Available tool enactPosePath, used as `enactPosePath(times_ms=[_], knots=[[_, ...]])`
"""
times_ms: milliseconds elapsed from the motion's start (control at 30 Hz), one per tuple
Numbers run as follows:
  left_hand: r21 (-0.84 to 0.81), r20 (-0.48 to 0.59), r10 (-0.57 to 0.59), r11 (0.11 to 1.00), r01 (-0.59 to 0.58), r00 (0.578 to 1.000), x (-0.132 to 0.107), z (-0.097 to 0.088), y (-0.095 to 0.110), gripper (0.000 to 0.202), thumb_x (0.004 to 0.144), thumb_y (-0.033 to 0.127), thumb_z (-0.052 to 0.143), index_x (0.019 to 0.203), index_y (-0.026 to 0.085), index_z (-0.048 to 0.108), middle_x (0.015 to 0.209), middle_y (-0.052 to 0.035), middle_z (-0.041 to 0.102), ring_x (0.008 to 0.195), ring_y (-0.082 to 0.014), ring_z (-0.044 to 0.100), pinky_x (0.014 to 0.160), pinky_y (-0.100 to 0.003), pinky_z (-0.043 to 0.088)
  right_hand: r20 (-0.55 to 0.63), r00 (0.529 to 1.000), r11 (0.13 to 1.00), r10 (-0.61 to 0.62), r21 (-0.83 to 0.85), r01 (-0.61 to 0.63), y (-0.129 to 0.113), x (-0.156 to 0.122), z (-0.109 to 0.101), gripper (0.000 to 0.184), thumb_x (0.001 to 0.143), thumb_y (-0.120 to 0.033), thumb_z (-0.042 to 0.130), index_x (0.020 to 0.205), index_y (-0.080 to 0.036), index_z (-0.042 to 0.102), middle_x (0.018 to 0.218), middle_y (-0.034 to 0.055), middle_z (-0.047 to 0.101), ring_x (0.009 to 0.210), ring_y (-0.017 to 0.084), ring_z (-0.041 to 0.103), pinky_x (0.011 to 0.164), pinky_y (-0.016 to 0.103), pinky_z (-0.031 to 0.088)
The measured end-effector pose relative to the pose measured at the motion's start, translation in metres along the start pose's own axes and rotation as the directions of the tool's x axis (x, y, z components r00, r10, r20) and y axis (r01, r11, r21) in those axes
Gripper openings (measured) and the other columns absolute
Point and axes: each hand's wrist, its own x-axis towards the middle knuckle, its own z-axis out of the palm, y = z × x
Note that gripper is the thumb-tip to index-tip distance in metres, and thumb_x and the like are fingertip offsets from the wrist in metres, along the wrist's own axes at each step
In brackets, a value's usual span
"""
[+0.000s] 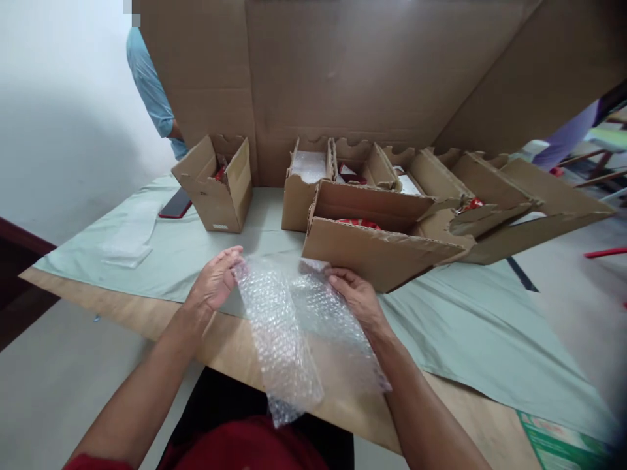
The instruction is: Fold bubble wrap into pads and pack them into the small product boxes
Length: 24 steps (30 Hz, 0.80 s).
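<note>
Clear bubble wrap (pixel 281 333) hangs between my two hands over the front edge of the table. My left hand (pixel 215 281) is closed on its upper left corner, thumb and fingers pinched together. On the other side, my right hand (pixel 357 297) pinches the upper edge of the right-hand part. The wrap spreads into two flaps that part near the top; whether they are one folded sheet or two pieces I cannot tell. Its lower end dangles above my lap.
Behind my hands stand a cardboard box (pixel 215 189) with red contents and several cardboard bins, including a wide front bin (pixel 382 248). A dark flat object (pixel 176 203) and a clear plastic sheet (pixel 130 235) lie left. A tall cardboard panel (pixel 343 78) rises behind; a person's blue sleeve (pixel 149 85) shows beside it.
</note>
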Motion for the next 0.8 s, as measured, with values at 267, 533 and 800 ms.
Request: enactPosePath(times_ms=[267, 533, 800], knots=[[0.516, 0.083, 0.017, 0.854, -0.057, 0.996, -0.043, -0.009, -0.04, 0.088, 0.073, 0.033, 0.077, 0.149, 0.016, 0.036, 0.098, -0.0041, 0.066, 0.075, -0.0144, 0.064, 0.065, -0.027, 0.054, 0.17, 0.985, 0.938, 0.022, -0.344, 0.038, 0.004, 0.004, -0.013, 0.047, 0.072, -0.048, 0.077, 0.106, -0.016, 0.075, 0.087, 0.0032, 0.073, 0.08, 0.022, 0.064, 0.071, 0.031, 0.048], [0.755, 0.305, 0.203, 0.545, -0.366, 0.931, -0.051, -0.008, -0.047, 0.035, 0.079, 0.027, 0.052, 0.103, 0.016, 0.073, 0.086, -0.0035, 0.069, 0.069, -0.0145, 0.059, 0.067, -0.028, 0.046, 0.167, 0.986, 0.868, -0.006, -0.488, 0.088, 0.009, -0.001, -0.011, 0.036, 0.077, -0.042, 0.064, 0.1, -0.016, 0.074, 0.07, 0.0005, 0.066, 0.065, 0.017, 0.058, 0.061, 0.028, 0.043], [0.856, 0.317, 0.207, 0.359, -0.373, 0.926, -0.048, -0.033, -0.027, 0.033, 0.075, 0.026, 0.049, 0.097, 0.018, 0.073, 0.07, 0.0001, 0.062, 0.061, -0.0149, 0.053, 0.059, -0.027, 0.041, 0.221, 0.975, 0.832, 0.0, -0.541, 0.122, 0.013, -0.015, 0.004, 0.03, 0.077, -0.04, 0.063, 0.093, -0.016, 0.072, 0.064, -0.0023, 0.057, 0.06, 0.014, 0.05, 0.056, 0.026, 0.036]])
